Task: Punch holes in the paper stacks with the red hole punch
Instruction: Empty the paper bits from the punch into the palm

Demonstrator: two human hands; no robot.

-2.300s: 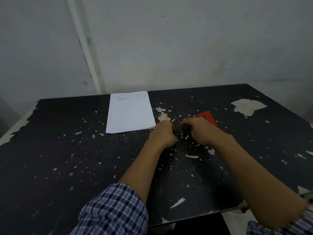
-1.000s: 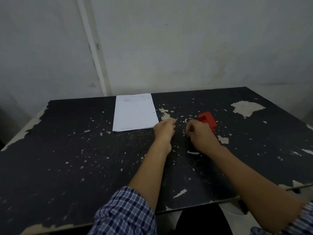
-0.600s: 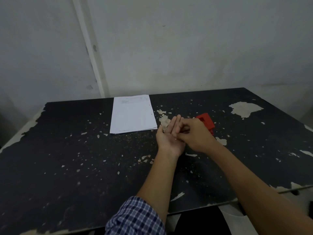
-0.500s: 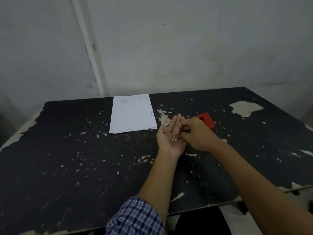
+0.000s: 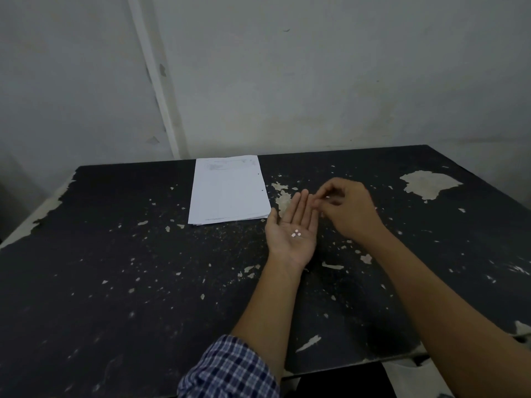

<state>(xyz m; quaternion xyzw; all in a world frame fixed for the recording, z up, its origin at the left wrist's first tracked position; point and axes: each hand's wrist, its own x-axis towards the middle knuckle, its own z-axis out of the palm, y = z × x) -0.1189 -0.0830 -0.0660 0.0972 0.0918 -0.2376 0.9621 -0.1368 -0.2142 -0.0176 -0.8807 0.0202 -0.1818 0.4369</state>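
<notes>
Pale plaster wall (image 5: 316, 81) backs our chipped black table (image 5: 115, 282). Faint print heads the paper stack (image 5: 228, 191), too small to read; two punched holes mark its right edge. Our left hand (image 5: 291, 234) lies palm up, fingers flat and together, cupping three white paper dots (image 5: 296, 233). Our right hand (image 5: 346, 209) pinches thumb to forefinger just beside those fingertips. We cannot see the red punch

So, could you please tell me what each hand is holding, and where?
The left hand lies palm up with small white paper dots resting on its palm. The right hand pinches its fingertips; what they hold cannot be told.
</notes>
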